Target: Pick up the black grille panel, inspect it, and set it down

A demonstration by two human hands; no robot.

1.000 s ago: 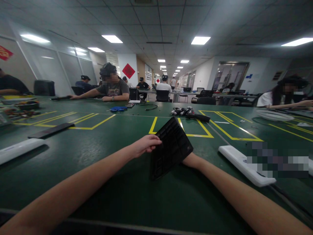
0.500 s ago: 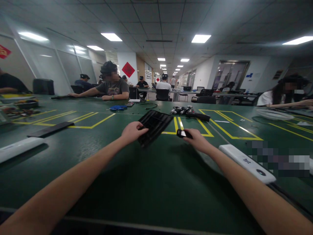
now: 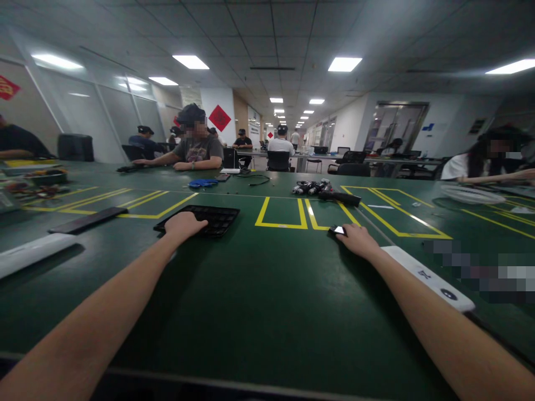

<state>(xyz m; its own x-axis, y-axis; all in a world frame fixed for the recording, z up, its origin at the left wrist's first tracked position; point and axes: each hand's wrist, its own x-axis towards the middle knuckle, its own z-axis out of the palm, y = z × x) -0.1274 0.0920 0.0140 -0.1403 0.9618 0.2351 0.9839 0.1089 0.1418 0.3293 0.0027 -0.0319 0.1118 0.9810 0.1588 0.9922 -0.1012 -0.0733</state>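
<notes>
My left hand (image 3: 186,226) is closed on the near edge of a black compartment tray (image 3: 219,218), which lies flat or nearly so on the green table. The hand covers the tray's left part. Farther right, my right hand (image 3: 359,240) grips a small black device with a bright white face (image 3: 337,230), low at the tabletop by the corner of a yellow tape outline. Its exact kind I cannot make out. Between the two hands, yellow tape marks (image 3: 282,226) form open rectangles on the table.
A white long device (image 3: 430,278) lies beneath my right forearm. To the left are a dark flat bar (image 3: 88,220) and a white long object (image 3: 35,253). Farther back lie bundled cables (image 3: 311,187) and a blue item (image 3: 203,182). A person (image 3: 194,147) sits across the table.
The tray has come down from a tilted, raised position and moved left with my left hand. My right hand has shifted right and lower with the small device.
</notes>
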